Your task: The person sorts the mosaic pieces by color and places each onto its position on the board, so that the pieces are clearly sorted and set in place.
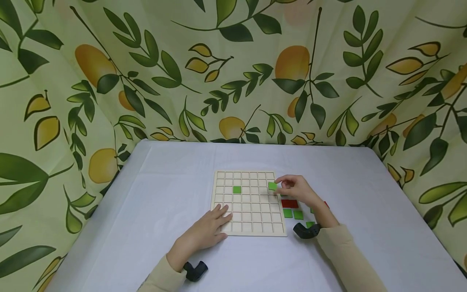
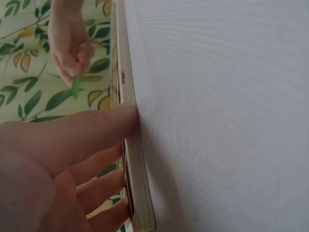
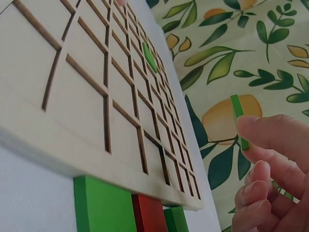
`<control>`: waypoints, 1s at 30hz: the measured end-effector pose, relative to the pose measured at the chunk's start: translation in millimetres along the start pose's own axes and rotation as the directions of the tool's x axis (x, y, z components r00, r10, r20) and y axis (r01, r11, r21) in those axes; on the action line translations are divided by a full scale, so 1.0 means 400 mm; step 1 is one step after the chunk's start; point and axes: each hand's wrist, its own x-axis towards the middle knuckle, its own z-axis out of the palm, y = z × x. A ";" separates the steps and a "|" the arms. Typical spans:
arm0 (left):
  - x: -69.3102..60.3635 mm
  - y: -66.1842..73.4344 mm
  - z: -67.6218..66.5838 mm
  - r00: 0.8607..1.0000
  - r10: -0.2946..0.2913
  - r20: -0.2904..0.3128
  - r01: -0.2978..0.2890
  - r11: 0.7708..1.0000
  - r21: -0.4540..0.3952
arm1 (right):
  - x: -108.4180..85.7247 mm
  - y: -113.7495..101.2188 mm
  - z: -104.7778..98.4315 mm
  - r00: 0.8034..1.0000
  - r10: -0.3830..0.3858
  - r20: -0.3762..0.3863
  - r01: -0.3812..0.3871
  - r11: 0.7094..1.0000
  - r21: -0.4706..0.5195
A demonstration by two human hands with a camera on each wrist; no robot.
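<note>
A pale wooden grid board (image 1: 248,223) lies on the white table. One green square tile (image 1: 237,190) sits in a cell in its upper left part. My right hand (image 1: 297,190) pinches another green tile (image 1: 272,185) between thumb and finger, above the board's right side. In the right wrist view that tile (image 3: 240,123) is seen edge-on, apart from the board. My left hand (image 1: 208,228) rests with spread fingers on the board's lower left corner; the left wrist view shows the thumb (image 2: 96,129) against the board's edge (image 2: 137,179).
Beside the board's right edge lie a red tile (image 1: 290,204) and several green tiles (image 1: 298,215), some partly hidden by my right arm. Black wrist devices (image 1: 306,231) are worn on both wrists. A leaf-patterned curtain (image 1: 233,81) hangs behind the table.
</note>
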 end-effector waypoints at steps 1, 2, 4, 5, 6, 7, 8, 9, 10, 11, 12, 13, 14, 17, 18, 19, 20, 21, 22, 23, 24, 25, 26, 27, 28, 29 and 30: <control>0.000 0.000 0.000 1.000 0.000 -0.001 0.000 1.000 0.000 | 0.003 -0.001 0.002 1.000 -0.003 0.005 0.003 1.000 0.007; 0.000 0.000 0.000 1.000 0.001 -0.003 -0.001 1.000 0.001 | 0.004 -0.002 0.004 1.000 -0.007 0.008 0.006 1.000 0.015; 0.000 0.000 0.001 1.000 0.002 -0.006 -0.002 1.000 0.001 | 0.008 -0.003 0.010 1.000 -0.011 0.011 0.011 0.999 0.031; 0.000 -0.001 0.001 1.000 0.003 -0.007 -0.003 1.000 0.001 | 0.009 -0.004 0.013 1.000 -0.013 0.011 0.013 0.999 0.040; 0.001 -0.001 0.001 1.000 0.002 -0.007 -0.002 1.000 0.000 | 0.011 -0.005 0.017 1.000 -0.015 0.015 0.014 0.999 0.045; 0.001 -0.001 0.002 1.000 0.003 -0.008 -0.003 1.000 -0.001 | 0.012 -0.006 0.020 1.000 -0.013 0.015 0.012 0.999 0.046; 0.001 -0.001 0.002 1.000 0.002 -0.007 -0.002 1.000 -0.002 | 0.013 -0.008 0.024 1.000 -0.014 0.017 0.014 0.999 0.047; 0.001 -0.001 0.002 1.000 0.001 -0.006 -0.001 1.000 -0.003 | 0.014 -0.009 0.027 1.000 -0.012 0.017 0.011 0.999 0.048; 0.001 0.000 0.002 1.000 0.001 -0.004 -0.001 1.000 -0.003 | 0.014 -0.010 0.030 1.000 -0.012 0.019 0.011 0.999 0.048; 0.001 0.000 0.002 1.000 0.001 -0.002 -0.001 1.000 -0.002 | 0.016 -0.011 0.033 1.000 -0.012 0.021 0.011 0.999 0.047; 0.000 0.000 0.001 1.000 0.001 -0.001 -0.001 1.000 -0.002 | 0.017 -0.012 0.035 1.000 -0.017 0.024 0.016 0.999 0.042; 0.000 0.000 0.001 1.000 0.001 0.001 -0.001 1.000 -0.003 | 0.018 -0.012 0.037 1.000 -0.018 0.023 0.017 0.999 0.044; -0.001 0.001 0.000 1.000 0.001 0.002 -0.001 1.000 -0.002 | 0.020 -0.012 0.038 0.999 -0.022 0.025 0.021 0.999 0.043; -0.002 0.002 -0.001 1.000 0.004 0.002 -0.004 1.000 -0.004 | 0.025 -0.013 0.044 0.999 -0.033 0.028 0.032 0.998 0.046; -0.003 0.003 -0.002 1.000 0.004 0.002 -0.004 1.000 -0.006 | 0.027 -0.013 0.047 0.999 -0.034 0.028 0.032 0.998 0.051; -0.003 0.003 -0.003 1.000 0.004 0.001 -0.004 1.000 -0.005 | 0.029 -0.014 0.050 0.999 -0.031 0.028 0.030 0.998 0.057; -0.003 0.003 -0.003 1.000 0.005 -0.001 -0.005 1.000 -0.005 | 0.031 -0.015 0.054 0.999 -0.032 0.030 0.030 0.998 0.058; -0.003 0.003 -0.003 1.000 0.006 -0.003 -0.006 1.000 -0.004 | 0.033 -0.017 0.057 0.999 -0.034 0.031 0.032 0.998 0.062; -0.003 0.003 -0.003 1.000 0.004 -0.003 -0.004 1.000 -0.005 | 0.035 -0.018 0.060 0.999 -0.041 0.035 0.039 0.997 0.060; -0.003 0.004 -0.003 1.000 0.005 -0.004 -0.005 1.000 -0.001 | 0.037 -0.020 0.064 0.998 -0.044 0.037 0.041 0.997 0.061; -0.002 0.004 -0.003 1.000 0.005 -0.005 -0.005 1.000 0.003 | 0.039 -0.022 0.067 0.998 -0.046 0.040 0.043 0.997 0.064; -0.001 0.003 -0.003 1.000 0.005 -0.005 -0.005 1.000 0.005 | 0.040 -0.024 0.071 0.998 -0.046 0.042 0.044 0.997 0.066; -0.001 0.003 -0.002 1.000 0.004 -0.004 -0.004 1.000 0.004 | 0.041 -0.026 0.074 0.998 -0.047 0.044 0.044 0.997 0.068; 0.000 0.003 -0.002 1.000 0.002 -0.002 -0.002 1.000 0.004 | 0.042 -0.027 0.076 0.998 -0.047 0.045 0.044 0.996 0.072; 0.000 0.002 -0.001 1.000 0.000 0.000 0.000 1.000 0.003 | 0.042 -0.027 0.079 0.998 -0.047 0.046 0.044 0.996 0.075; 0.000 0.002 -0.001 1.000 -0.002 0.002 0.002 1.000 0.002 | 0.042 -0.028 0.082 0.998 -0.041 0.045 0.037 0.996 0.082; 0.001 0.001 -0.001 1.000 -0.002 0.003 0.002 1.000 -0.001 | 0.042 -0.028 0.084 0.998 -0.043 0.046 0.039 0.996 0.086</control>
